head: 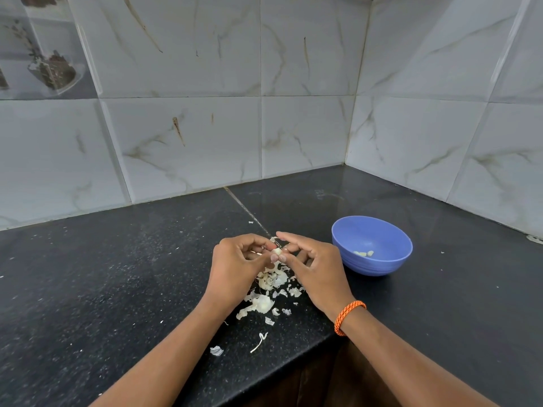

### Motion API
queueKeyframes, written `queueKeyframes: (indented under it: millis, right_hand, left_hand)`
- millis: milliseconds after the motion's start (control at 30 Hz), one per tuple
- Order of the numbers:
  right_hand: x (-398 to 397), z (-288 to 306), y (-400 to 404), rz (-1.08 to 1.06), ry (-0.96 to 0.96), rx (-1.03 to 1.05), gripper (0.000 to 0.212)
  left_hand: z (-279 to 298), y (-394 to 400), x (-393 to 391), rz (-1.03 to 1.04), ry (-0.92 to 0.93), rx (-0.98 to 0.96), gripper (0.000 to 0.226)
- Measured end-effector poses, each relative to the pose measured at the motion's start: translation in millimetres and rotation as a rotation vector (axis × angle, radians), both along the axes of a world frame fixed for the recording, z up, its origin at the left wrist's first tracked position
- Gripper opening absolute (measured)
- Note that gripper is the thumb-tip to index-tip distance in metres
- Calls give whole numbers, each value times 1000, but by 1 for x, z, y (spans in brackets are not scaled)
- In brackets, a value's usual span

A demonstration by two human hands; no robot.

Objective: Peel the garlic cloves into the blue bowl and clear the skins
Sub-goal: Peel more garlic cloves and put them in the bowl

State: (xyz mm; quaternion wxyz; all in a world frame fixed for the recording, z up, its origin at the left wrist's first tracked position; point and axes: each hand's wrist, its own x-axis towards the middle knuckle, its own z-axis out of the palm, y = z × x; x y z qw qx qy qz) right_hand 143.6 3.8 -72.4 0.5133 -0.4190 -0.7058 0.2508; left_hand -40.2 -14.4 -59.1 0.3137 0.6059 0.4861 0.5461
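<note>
At frame centre, a left hand (238, 257) and right hand (311, 259) both pinch one garlic clove (276, 251) above papery skins (271, 289) on a black counter (102, 274). Right of centre, a blue bowl (379, 264) holds peeled cloves (363, 254).

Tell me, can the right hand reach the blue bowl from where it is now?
Probably yes: the blue bowl stands just beside the right hand with bare counter between, though that hand pinches a garlic clove.
</note>
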Motion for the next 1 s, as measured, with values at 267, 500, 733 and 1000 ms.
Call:
queueKeyframes:
  millis: [267,500,733,1000]
  right_hand:
    - [-1,-1,2,-59,-106,116,39]
    - [-2,-1,2,-85,-166,168,43]
    - [-5,0,-2,-100,-217,223,54]
    - [-8,1,-7,-165,-328,310,68]
  left_hand:
    - [1,0,-3,52,63,25,8]
    - [6,-6,1,107,106,65,10]
    - [8,-10,4,162,129,78,11]
    - [6,-10,3,186,165,86,12]
